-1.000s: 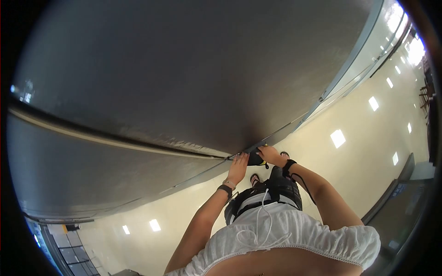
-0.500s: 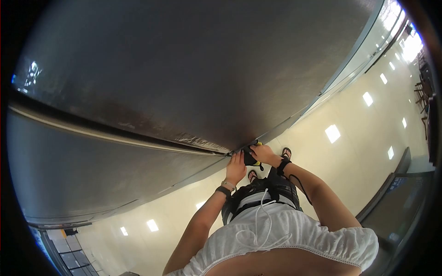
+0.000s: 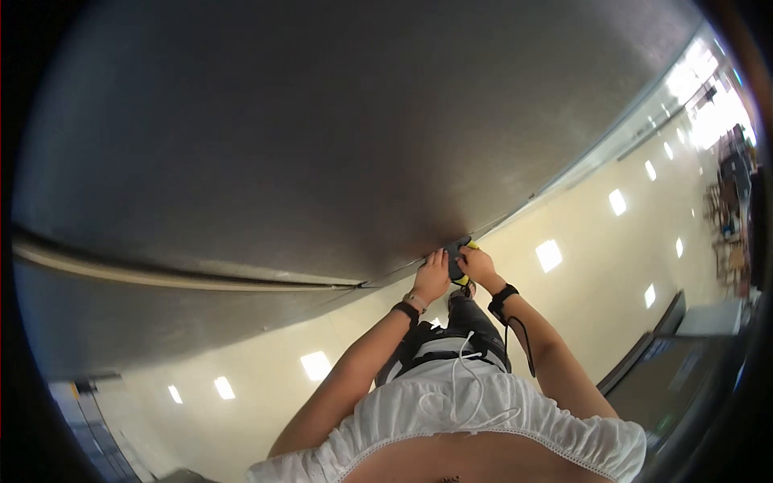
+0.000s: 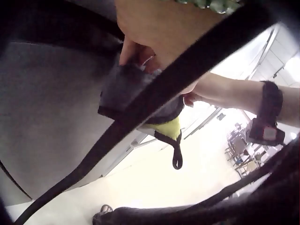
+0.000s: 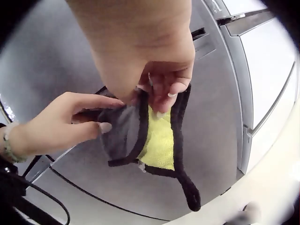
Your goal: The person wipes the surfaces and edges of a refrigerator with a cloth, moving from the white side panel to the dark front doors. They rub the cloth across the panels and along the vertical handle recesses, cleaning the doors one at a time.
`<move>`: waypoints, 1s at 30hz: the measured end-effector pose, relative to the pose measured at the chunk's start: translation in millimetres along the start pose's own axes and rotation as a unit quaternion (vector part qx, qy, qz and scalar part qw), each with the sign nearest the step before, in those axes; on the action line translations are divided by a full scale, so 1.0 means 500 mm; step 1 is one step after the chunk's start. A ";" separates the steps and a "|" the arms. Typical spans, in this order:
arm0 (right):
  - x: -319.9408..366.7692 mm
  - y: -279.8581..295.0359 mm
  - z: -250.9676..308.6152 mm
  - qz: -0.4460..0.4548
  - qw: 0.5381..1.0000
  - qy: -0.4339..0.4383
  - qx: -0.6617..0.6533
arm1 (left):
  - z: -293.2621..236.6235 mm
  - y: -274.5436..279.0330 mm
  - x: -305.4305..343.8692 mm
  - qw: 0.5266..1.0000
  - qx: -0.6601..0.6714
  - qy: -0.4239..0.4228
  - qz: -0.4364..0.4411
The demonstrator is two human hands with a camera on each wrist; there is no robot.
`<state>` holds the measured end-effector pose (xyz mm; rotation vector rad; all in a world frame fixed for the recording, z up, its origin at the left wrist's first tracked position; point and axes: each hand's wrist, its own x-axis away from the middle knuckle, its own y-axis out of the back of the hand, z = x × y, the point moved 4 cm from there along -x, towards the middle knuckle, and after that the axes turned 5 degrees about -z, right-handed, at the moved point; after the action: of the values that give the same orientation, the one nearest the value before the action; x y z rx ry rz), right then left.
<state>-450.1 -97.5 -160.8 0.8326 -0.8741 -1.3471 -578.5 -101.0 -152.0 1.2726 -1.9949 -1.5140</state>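
A folded cleaning cloth (image 5: 161, 140), grey on one face and bright yellow on the other, has black edging and a hanging loop (image 5: 191, 192). My right hand (image 3: 478, 264) pinches its edge, the fingers curled at the yellow face in the right wrist view. On the grey side, my left hand (image 3: 432, 278) holds the cloth with the thumb over it and the fingers at its upper edge. Both hands are close together, at the lower part of a large grey metal front (image 3: 322, 121). In the left wrist view, a dark strap crosses in front of the cloth (image 4: 122, 93).
A long horizontal gap with a pale edge (image 3: 185, 278) splits the metal front on the left. Pale shiny floor (image 3: 515, 322) lies below and right. A dark glass-topped unit (image 3: 668, 386) stands at lower right, with chairs (image 3: 729, 217) farther off.
Both hands and the cloth have moved right along the metal front, away from the end of the gap. The body has shifted right too. More yellow now shows between the hands.
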 end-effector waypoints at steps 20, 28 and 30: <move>0.061 -0.083 0.298 0.050 0.966 0.252 0.011 | 0.103 0.167 0.233 0.992 0.029 0.124 0.022; 0.141 0.098 0.411 0.040 0.923 0.378 0.060 | 0.033 0.438 0.275 0.988 0.072 0.128 -0.049; 0.156 0.164 0.446 0.002 0.910 0.412 0.045 | -0.016 0.515 0.273 0.987 0.065 0.099 -0.109</move>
<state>-610.5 -171.8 16.3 1.3291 -0.2626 -0.8122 -763.3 -206.2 47.7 1.6735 -1.9029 -1.3042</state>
